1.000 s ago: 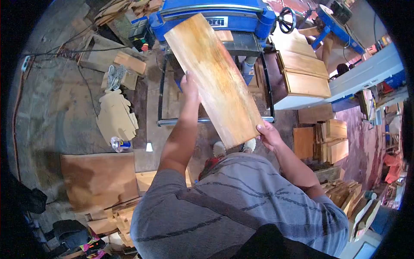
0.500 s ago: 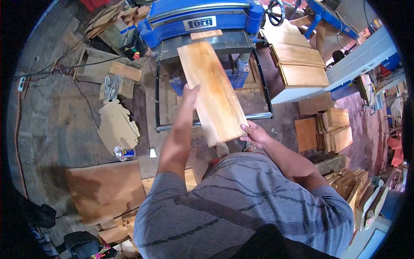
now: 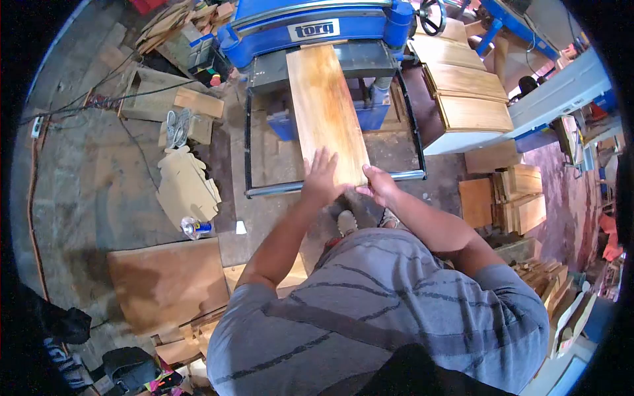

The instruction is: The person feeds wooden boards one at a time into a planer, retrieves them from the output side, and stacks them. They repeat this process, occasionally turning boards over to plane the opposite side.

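Note:
A long, pale wooden board (image 3: pixel 327 109) with an orange-brown streak points away from me into the blue thickness planer (image 3: pixel 290 33) marked "torq". Its far end lies on the machine's dark metal bed (image 3: pixel 267 71), and its near end lies over the steel roller (image 3: pixel 403 175) of the infeed frame. Fingers spread, my left hand (image 3: pixel 321 178) rests flat on top of the board near its close end. At the near right corner, my right hand (image 3: pixel 380 185) grips the edge, thumb on top and fingers underneath.
Stacked wooden panels (image 3: pixel 469 86) stand right of the planer. More cut boards (image 3: pixel 522 198) lie on the floor to the right. On the left are cardboard (image 3: pixel 188 188), a spray can (image 3: pixel 198 228), a wooden crate (image 3: pixel 148 99) and cables (image 3: pixel 105 102) across the floor.
The board has moved forward and straightened, its far end now at the planer's opening. My left hand went from holding its left edge to lying flat on top. My right hand keeps the near corner.

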`<state>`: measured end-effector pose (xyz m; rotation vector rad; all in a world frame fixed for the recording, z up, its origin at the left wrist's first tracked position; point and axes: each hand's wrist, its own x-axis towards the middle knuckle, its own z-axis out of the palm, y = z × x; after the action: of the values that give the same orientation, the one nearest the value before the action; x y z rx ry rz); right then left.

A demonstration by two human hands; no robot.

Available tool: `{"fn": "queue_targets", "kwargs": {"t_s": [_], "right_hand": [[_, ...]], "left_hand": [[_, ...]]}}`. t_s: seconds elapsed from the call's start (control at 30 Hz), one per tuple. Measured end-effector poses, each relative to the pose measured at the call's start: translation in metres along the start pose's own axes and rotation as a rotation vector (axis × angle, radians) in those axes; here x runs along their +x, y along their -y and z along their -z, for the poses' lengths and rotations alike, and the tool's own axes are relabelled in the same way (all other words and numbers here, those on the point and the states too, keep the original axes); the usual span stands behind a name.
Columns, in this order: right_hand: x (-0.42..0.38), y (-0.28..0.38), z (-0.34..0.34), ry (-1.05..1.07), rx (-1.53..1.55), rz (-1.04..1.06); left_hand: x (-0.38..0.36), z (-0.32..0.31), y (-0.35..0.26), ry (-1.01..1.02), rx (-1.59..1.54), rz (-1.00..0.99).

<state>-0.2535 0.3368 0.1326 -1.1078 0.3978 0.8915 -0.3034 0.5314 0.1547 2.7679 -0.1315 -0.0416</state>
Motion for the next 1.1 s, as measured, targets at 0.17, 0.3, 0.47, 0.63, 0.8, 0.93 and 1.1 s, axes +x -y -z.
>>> {"fn": "queue_targets", "kwargs": {"t_s": [0.17,0.3,0.47,0.63,0.8,0.93,1.1], "right_hand": [[0.023,0.003,-0.005,-0.03,-0.001,0.046],[0.032,0.001,-0.005,-0.035,0.019,0.013],[0.029,0.005,-0.008,-0.047,0.02,-0.011],[0.022,0.015,-0.007,0.053,-0.023,-0.078],[0.032,0.056,0.011,0.118,-0.648,-0.13],[0.045,0.047,0.003,0.136,-0.832,-0.011],[0.042,0.026,-0.019,0.242,-0.72,-0.013]], "left_hand": [[-0.003,0.008,-0.001,0.017,0.044,-0.104],[0.011,-0.007,0.015,-0.012,0.092,-0.169],[0.017,-0.008,0.016,-0.004,0.097,-0.174],[0.022,-0.01,0.017,-0.01,0.116,-0.185],[0.018,-0.003,0.022,-0.064,0.078,-0.242],[0.012,0.001,0.032,-0.031,0.162,-0.252],[-0.01,0.018,0.051,0.056,0.19,-0.241]]}}
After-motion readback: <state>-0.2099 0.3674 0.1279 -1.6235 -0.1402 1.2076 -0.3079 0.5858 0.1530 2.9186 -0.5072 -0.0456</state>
